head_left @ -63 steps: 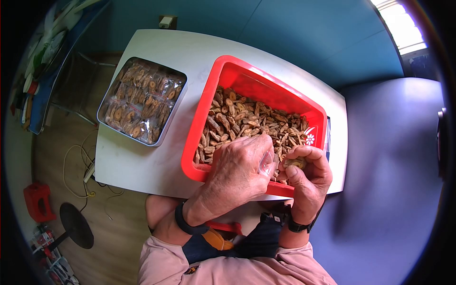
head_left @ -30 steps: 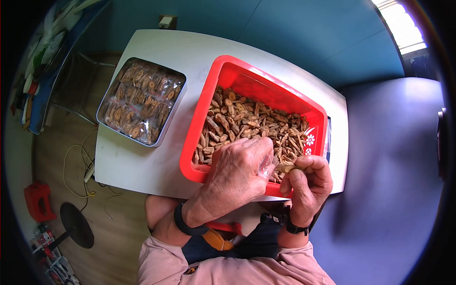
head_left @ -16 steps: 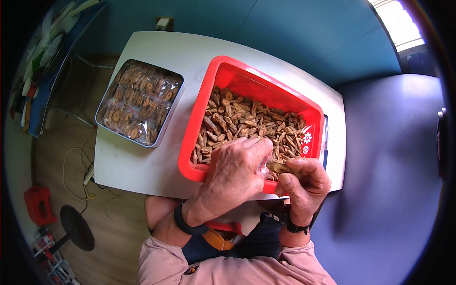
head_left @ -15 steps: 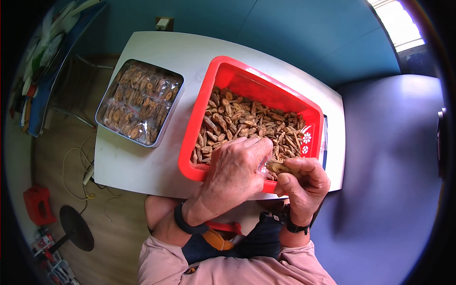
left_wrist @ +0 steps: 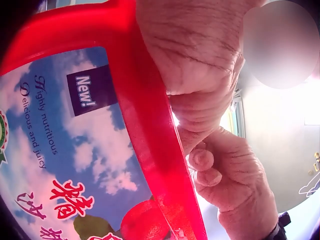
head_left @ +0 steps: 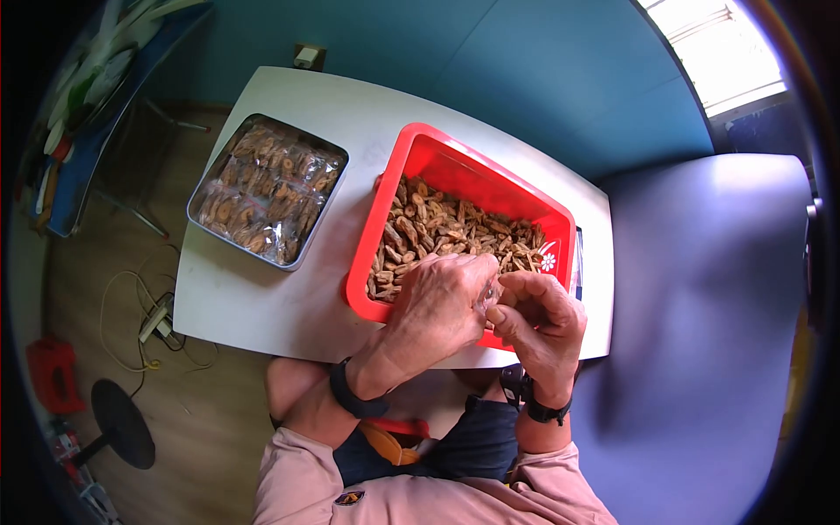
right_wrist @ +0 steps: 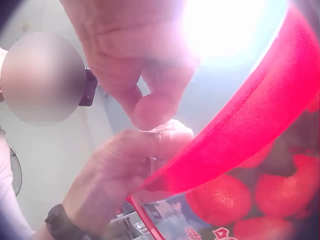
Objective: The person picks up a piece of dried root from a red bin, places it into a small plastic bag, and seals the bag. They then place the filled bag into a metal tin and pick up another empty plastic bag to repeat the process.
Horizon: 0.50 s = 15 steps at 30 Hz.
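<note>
Dried slices [head_left: 442, 229] fill the red tub [head_left: 411, 153] on the white worktop [head_left: 262, 302]. Left hand [head_left: 437, 306] pinches a small clear bag [head_left: 492, 292] over its near rim. Right hand [head_left: 538, 319] meets it with curled fingers; its contents are hidden.

your left hand [head_left: 437, 302] covers whatever your fingers pinch, right wrist view glare-washed, red tub [left_wrist: 150, 150] cropped by frame edges
</note>
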Each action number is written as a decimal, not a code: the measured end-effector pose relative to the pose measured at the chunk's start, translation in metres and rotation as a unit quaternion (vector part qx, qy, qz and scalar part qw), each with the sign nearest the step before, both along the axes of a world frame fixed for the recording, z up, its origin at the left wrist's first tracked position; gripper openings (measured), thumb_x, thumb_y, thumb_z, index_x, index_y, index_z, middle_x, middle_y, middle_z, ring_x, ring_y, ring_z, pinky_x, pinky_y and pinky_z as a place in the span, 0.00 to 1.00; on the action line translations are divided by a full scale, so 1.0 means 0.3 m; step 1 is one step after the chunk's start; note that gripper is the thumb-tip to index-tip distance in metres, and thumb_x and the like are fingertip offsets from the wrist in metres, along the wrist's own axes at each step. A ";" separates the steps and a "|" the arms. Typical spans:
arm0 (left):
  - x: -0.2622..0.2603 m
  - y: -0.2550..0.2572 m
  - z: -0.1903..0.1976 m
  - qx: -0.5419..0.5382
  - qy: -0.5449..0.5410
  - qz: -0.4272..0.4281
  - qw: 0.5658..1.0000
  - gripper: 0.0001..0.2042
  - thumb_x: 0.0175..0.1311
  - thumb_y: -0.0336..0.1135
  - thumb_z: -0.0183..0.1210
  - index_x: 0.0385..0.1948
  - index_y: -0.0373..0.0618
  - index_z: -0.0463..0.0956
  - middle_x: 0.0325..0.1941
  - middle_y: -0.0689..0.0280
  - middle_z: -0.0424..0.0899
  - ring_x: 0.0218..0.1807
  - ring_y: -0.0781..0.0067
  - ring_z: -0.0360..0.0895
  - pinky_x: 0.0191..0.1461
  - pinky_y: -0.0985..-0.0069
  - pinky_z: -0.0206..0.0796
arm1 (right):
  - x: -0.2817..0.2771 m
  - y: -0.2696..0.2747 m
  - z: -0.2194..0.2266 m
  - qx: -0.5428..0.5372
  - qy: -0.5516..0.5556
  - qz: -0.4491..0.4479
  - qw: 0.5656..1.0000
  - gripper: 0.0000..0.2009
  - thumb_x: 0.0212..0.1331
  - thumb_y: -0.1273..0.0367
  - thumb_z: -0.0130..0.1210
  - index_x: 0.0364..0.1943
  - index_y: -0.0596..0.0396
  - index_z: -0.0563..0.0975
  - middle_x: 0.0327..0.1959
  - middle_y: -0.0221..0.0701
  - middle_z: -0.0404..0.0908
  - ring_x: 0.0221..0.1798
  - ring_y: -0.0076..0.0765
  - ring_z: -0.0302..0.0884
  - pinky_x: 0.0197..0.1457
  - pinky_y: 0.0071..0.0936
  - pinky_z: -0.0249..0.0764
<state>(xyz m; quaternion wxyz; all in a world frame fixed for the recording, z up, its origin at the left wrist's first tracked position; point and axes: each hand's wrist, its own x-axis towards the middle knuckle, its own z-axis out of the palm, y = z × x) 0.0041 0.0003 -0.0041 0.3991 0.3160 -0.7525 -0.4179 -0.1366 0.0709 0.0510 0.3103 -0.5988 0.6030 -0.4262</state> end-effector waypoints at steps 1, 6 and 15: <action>-0.002 0.000 -0.004 0.002 0.007 0.004 1.000 0.06 0.53 0.26 0.61 0.29 0.42 0.72 0.28 0.54 0.80 0.37 0.48 0.80 0.42 0.56 0.70 | 0.002 0.002 0.002 0.000 0.009 -0.006 1.000 0.15 0.55 0.78 0.68 0.46 0.65 0.79 0.29 0.27 0.81 0.31 0.16 0.78 0.34 0.14 0.74; -0.008 0.003 -0.005 0.036 0.035 0.027 0.998 0.08 0.52 0.26 0.65 0.26 0.43 0.73 0.25 0.58 0.79 0.31 0.52 0.79 0.34 0.59 0.68 | 0.001 0.027 0.024 0.002 0.010 -0.045 0.999 0.14 0.56 0.77 0.68 0.45 0.64 0.79 0.28 0.28 0.81 0.32 0.18 0.79 0.35 0.16 0.75; 0.123 -0.034 0.051 0.079 0.066 0.116 0.988 0.09 0.55 0.22 0.67 0.26 0.42 0.73 0.24 0.69 0.76 0.28 0.82 0.74 0.31 0.80 0.67 | -0.137 0.054 0.169 -0.027 0.288 0.095 0.953 0.07 0.54 0.75 0.66 0.37 0.58 0.82 0.28 0.35 0.83 0.26 0.36 0.82 0.28 0.28 0.76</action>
